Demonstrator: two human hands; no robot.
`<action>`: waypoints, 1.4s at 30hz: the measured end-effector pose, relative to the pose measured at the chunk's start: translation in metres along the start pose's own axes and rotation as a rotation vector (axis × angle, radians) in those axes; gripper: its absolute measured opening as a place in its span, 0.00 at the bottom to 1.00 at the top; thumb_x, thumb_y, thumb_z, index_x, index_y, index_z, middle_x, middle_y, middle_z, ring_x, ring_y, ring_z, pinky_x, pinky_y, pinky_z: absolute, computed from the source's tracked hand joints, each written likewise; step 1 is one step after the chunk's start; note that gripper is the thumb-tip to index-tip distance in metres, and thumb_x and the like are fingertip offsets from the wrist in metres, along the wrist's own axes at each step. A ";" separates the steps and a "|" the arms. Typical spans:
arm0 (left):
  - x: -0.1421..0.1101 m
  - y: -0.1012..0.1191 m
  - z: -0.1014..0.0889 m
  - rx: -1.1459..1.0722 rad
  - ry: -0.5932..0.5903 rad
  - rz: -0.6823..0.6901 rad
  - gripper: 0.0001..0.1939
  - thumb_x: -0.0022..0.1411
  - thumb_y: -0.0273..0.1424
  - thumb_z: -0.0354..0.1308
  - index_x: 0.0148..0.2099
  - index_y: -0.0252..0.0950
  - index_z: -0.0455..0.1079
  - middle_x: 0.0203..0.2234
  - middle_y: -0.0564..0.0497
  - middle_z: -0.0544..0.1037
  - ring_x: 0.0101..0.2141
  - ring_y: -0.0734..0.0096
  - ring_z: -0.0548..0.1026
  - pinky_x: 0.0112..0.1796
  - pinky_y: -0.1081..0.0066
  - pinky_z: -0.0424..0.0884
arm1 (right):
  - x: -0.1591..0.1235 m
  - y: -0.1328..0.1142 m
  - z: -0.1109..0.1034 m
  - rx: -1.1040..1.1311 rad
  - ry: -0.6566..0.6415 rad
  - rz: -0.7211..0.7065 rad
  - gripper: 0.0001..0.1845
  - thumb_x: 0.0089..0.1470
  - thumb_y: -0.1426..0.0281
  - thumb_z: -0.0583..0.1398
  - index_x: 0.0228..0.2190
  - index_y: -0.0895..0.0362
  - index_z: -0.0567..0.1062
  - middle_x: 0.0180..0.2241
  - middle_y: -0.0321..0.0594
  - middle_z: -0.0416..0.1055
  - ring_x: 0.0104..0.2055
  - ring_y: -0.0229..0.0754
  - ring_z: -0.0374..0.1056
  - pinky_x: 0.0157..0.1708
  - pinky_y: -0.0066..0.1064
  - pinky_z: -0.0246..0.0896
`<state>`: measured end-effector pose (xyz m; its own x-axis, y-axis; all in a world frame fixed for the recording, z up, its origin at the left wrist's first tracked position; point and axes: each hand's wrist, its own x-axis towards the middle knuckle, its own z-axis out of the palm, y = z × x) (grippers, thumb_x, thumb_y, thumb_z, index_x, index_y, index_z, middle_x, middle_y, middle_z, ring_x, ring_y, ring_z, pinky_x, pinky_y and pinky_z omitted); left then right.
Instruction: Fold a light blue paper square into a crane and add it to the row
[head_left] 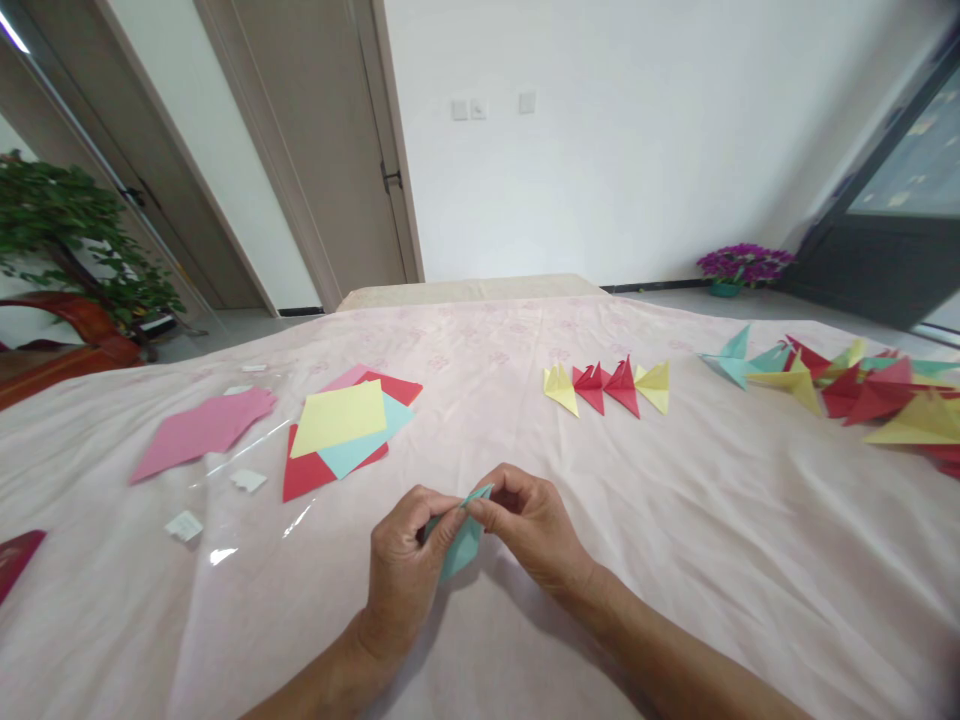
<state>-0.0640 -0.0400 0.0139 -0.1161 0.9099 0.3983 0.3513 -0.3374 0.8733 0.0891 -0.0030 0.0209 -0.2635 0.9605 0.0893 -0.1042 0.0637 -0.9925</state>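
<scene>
A small folded piece of light blue-green paper [463,548] is held up between my two hands, just over the cloth. My left hand [411,540] pinches its left side near the top, thumb in front and fingers curled behind. At the upper right, my right hand [529,515] pinches a narrow pointed tip of the same paper between thumb and forefinger. Part of the paper is hidden behind the left fingers. Beyond my hands stands a short row of folded yellow and red paper cranes [619,388].
Left of my hands lies a stack of coloured paper sheets [337,418], with pink sheets [206,432] farther left by clear plastic wrapping. More folded cranes [862,385] are heaped at the right. A dark red object [19,560] sits at the left edge. A pale cloth [675,620] covers the table.
</scene>
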 end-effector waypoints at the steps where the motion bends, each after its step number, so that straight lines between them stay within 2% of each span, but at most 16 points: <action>1: 0.000 0.000 0.000 0.000 0.005 -0.008 0.07 0.61 0.34 0.62 0.32 0.37 0.77 0.25 0.52 0.75 0.28 0.69 0.72 0.31 0.73 0.66 | 0.000 -0.001 0.000 -0.028 -0.001 -0.012 0.14 0.46 0.60 0.68 0.25 0.58 0.73 0.21 0.35 0.68 0.24 0.36 0.61 0.25 0.28 0.57; 5: 0.002 0.002 0.001 -0.033 0.001 -0.107 0.09 0.59 0.36 0.63 0.30 0.36 0.75 0.24 0.53 0.73 0.27 0.71 0.70 0.31 0.74 0.65 | -0.001 -0.005 0.000 -0.113 -0.007 -0.054 0.11 0.49 0.63 0.65 0.25 0.58 0.74 0.21 0.34 0.67 0.25 0.36 0.60 0.26 0.28 0.56; 10: 0.002 0.002 0.002 -0.286 -0.093 -0.315 0.13 0.59 0.41 0.62 0.32 0.35 0.72 0.23 0.55 0.71 0.25 0.75 0.67 0.28 0.75 0.64 | -0.002 -0.011 -0.001 -0.174 0.007 -0.080 0.09 0.51 0.66 0.62 0.24 0.58 0.74 0.21 0.34 0.67 0.25 0.35 0.61 0.27 0.28 0.56; 15: 0.003 -0.001 0.002 -0.402 -0.117 -0.416 0.15 0.55 0.40 0.65 0.31 0.34 0.70 0.23 0.56 0.70 0.25 0.77 0.65 0.27 0.77 0.63 | -0.003 -0.017 -0.003 -0.245 0.017 -0.136 0.07 0.51 0.69 0.62 0.23 0.57 0.74 0.21 0.34 0.67 0.25 0.36 0.61 0.27 0.27 0.56; 26: 0.006 0.002 0.003 -0.407 -0.104 -0.411 0.16 0.52 0.40 0.68 0.28 0.34 0.67 0.20 0.57 0.68 0.23 0.78 0.64 0.25 0.77 0.61 | -0.003 -0.008 -0.001 -0.176 0.063 -0.223 0.08 0.52 0.66 0.64 0.24 0.55 0.77 0.25 0.36 0.70 0.28 0.38 0.64 0.30 0.31 0.57; 34: 0.006 0.004 0.005 -0.426 -0.112 -0.415 0.17 0.52 0.40 0.68 0.28 0.34 0.67 0.20 0.58 0.66 0.23 0.78 0.62 0.24 0.77 0.59 | -0.001 -0.010 -0.001 0.006 0.099 -0.129 0.09 0.49 0.64 0.66 0.22 0.56 0.78 0.23 0.35 0.68 0.27 0.37 0.60 0.29 0.30 0.55; 36: 0.005 0.003 0.006 -0.429 -0.086 -0.430 0.17 0.52 0.41 0.68 0.29 0.34 0.67 0.20 0.58 0.66 0.22 0.79 0.62 0.23 0.78 0.59 | 0.000 -0.010 -0.001 0.029 0.081 -0.103 0.10 0.51 0.62 0.65 0.25 0.56 0.79 0.25 0.36 0.71 0.29 0.38 0.63 0.31 0.30 0.57; 39: 0.005 0.001 0.007 -0.438 -0.016 -0.450 0.18 0.51 0.42 0.68 0.29 0.35 0.66 0.20 0.59 0.66 0.22 0.79 0.62 0.24 0.78 0.59 | 0.002 -0.008 -0.001 0.002 0.040 -0.070 0.13 0.51 0.59 0.65 0.35 0.55 0.81 0.33 0.39 0.75 0.33 0.40 0.66 0.33 0.30 0.59; 42: 0.005 -0.002 0.006 -0.447 0.020 -0.451 0.17 0.52 0.42 0.67 0.30 0.35 0.66 0.22 0.59 0.68 0.23 0.78 0.64 0.25 0.78 0.61 | 0.002 -0.003 -0.001 -0.034 -0.008 -0.002 0.16 0.47 0.58 0.67 0.34 0.57 0.80 0.30 0.39 0.74 0.29 0.38 0.65 0.29 0.29 0.59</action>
<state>-0.0593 -0.0330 0.0127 -0.1808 0.9829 -0.0346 -0.1573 0.0059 0.9875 0.0900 -0.0009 0.0238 -0.2707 0.9583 0.0915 -0.0723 0.0746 -0.9946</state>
